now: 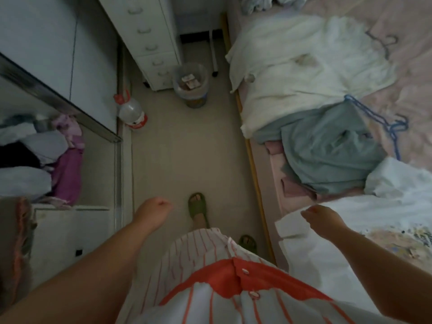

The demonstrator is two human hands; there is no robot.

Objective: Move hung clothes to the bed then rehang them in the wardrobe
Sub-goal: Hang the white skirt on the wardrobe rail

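Left arm: bare, reaching forward and down from the lower left.
Left hand (153,208): fingers curled under in a loose fist, holding nothing, hanging free in the air.
Right arm: bare, stretched forward from the lower right.
Right hand (323,218): palm down, fingers bent downward; whether they pinch anything cannot be told.

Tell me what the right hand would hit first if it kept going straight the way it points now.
Probably the white garment at the near edge of the bed. The right hand points up and left over its corner and may already touch it. Past that lies bare floor, though depth is unclear.
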